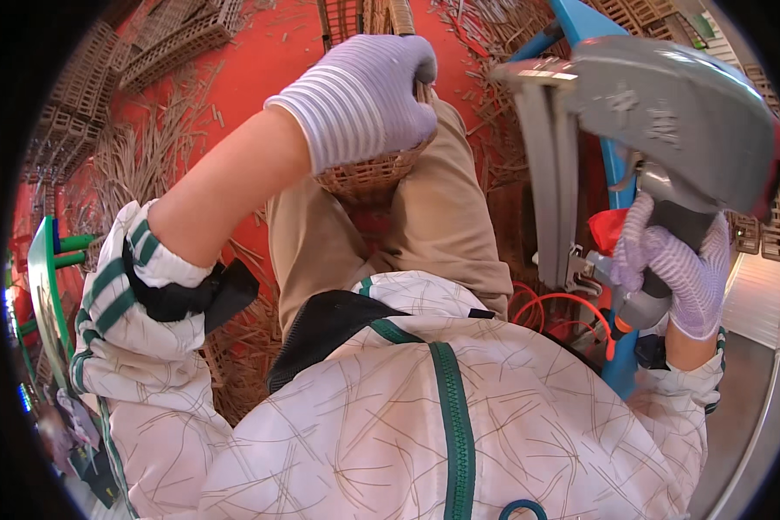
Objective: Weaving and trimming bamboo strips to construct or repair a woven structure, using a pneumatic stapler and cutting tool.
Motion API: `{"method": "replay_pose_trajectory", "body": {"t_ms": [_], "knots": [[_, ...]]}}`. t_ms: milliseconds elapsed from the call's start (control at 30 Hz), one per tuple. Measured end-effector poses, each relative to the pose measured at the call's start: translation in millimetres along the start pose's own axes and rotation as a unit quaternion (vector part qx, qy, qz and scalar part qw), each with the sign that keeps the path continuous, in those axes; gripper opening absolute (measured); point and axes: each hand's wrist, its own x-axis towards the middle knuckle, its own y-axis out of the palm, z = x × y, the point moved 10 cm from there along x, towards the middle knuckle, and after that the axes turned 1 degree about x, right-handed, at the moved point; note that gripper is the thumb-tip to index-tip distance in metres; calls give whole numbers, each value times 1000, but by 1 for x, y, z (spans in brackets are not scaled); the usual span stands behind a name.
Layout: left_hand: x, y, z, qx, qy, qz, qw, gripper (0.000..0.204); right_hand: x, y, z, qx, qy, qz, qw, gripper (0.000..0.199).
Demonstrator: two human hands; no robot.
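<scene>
My left hand [373, 100], in a white ribbed-cuff glove with grey fingertips, is closed round the rim or handle of a brown woven basket [368, 179]. The basket rests between my knees, and the hand hides its middle part. On the right, my gloved right hand [680, 273] wraps round the grip of a grey pneumatic stapler [667, 121], raised beside my right thigh. Its long magazine [553, 182] points away from the basket, and a gap separates the tool from it. An orange air hose [572, 299] curves below the tool.
Woven baskets or trays [182, 43] are stacked at the far left, with more [767, 208] at the right. Strip scraps [152, 139] litter the red floor [273, 56]. A blue frame [585, 22] stands behind the stapler, and a green frame [43, 277] at the left edge.
</scene>
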Motion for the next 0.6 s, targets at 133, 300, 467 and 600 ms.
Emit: {"method": "replay_pose_trajectory", "body": {"t_ms": [133,300,467,600], "knots": [[-3,13,22,-194,-11,-20,981,24,0,13,-15,-17,104,22,994,25],[-8,19,42,-309,-65,-12,949,24,8,33,-10,-28,117,21,992,22],[-8,16,50,-281,-73,-41,956,24,14,48,-8,-13,150,36,988,21],[-6,15,52,-231,-74,-58,968,26,17,56,-8,3,158,36,987,21]]}}
